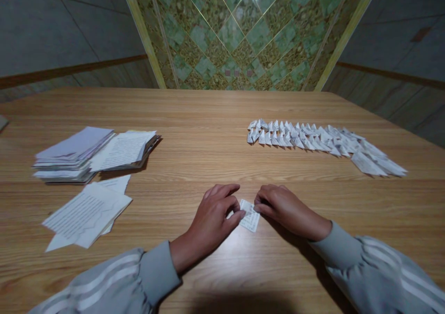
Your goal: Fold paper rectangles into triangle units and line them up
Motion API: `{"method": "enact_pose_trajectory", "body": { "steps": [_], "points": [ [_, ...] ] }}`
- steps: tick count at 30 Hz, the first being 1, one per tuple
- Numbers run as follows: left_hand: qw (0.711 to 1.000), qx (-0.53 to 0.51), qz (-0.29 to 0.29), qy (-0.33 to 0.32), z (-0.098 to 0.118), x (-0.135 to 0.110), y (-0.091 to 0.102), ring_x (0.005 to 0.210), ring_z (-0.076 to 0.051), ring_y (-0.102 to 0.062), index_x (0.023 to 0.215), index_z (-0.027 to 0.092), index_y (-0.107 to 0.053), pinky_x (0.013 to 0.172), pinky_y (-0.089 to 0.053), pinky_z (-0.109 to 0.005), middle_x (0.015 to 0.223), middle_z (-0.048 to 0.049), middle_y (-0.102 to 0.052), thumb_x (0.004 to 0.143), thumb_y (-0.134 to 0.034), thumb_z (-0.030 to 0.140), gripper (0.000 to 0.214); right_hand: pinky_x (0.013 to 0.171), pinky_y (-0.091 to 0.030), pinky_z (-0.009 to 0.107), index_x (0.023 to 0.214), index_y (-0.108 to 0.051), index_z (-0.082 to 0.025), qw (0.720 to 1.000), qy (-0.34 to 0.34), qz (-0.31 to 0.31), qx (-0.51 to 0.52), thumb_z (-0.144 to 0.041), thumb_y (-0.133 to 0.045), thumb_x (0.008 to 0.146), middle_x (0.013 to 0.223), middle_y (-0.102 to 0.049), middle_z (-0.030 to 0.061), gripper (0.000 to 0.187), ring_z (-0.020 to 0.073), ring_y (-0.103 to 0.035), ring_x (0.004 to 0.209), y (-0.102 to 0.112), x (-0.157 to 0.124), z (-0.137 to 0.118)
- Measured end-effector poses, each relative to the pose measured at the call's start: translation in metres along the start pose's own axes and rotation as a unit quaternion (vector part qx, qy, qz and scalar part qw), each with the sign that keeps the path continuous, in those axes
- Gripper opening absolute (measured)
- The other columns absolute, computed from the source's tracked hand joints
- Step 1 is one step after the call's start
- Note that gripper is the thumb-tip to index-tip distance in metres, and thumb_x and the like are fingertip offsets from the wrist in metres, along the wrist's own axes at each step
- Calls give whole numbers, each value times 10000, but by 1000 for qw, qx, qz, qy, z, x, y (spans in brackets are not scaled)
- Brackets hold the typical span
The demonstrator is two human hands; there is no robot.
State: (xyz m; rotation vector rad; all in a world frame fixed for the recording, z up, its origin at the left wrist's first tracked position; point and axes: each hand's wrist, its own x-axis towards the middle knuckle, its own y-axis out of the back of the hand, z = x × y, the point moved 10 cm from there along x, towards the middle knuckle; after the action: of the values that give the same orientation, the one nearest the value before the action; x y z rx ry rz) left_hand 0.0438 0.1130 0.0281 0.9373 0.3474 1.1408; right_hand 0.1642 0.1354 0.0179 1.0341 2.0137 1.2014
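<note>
One slip (251,223): small, printed, partly folded by the look of it, on the surface (194,119) near the middle, between the two hands; its folding seems under way and unfinished.
Left hand (217,212): bent at the slip's left side, thumb tip on the paper, forefinger curled close by; whether its grip is pinched tight, I cannot tell.
Right hand (287,210): thumb and forefinger brought together at the slip's right corner, the grip seemingly closed on its edge.
Folded pieces (306,142): two long rows, far and right of the slip, many with tips standing up; these look done, too crowded to count.
Flatter pieces (368,163): overlapping at the rows' right end; how finished, unclear.
Loose sheets (85,212): left, flat, printed, overlapping; apparently unworked.
Stacks (74,145): two, side by side, beyond the loose sheets; flat paper too, so plenty seems left.
</note>
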Motion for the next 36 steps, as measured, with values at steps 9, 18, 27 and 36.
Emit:
{"method": "enact_pose_trajectory", "body": {
  "steps": [9,18,27,36],
  "points": [
    [1000,-8,20,1,0,1,2,1141,-271,-540,723,203,-589,948,-427,-443,1198,-65,-631,830,-658,172,131,670,-345,268,817,-669,-177,999,-44,19,5,-307,-657,908,833,-707,35,159,173,-609,757,2,-1,5],
    [1000,-11,22,8,-3,0,1,1121,-268,-522,770,213,-546,931,-420,-430,1151,-65,-603,811,-665,153,139,669,-329,291,799,-682,-185,997,-67,26,-40,-345,-666,901,817,-731,38,191,198,-639,759,1,0,6],
    [1000,-4,-3,-16,0,0,-2,1181,-252,-497,908,253,-621,980,-384,-427,1240,-38,-572,878,-624,148,109,663,-335,280,800,-660,-185,998,-46,45,-20,-316,-617,933,799,-710,31,191,185,-625,744,2,0,10],
    [1000,4,-5,-28,0,-1,-3,1126,-258,-530,1142,240,-629,987,-411,-430,1173,-61,-619,908,-602,189,240,693,-359,281,849,-649,-194,994,-20,79,71,-278,-690,863,819,-644,14,95,185,-573,792,4,-7,8]
  ]
}}
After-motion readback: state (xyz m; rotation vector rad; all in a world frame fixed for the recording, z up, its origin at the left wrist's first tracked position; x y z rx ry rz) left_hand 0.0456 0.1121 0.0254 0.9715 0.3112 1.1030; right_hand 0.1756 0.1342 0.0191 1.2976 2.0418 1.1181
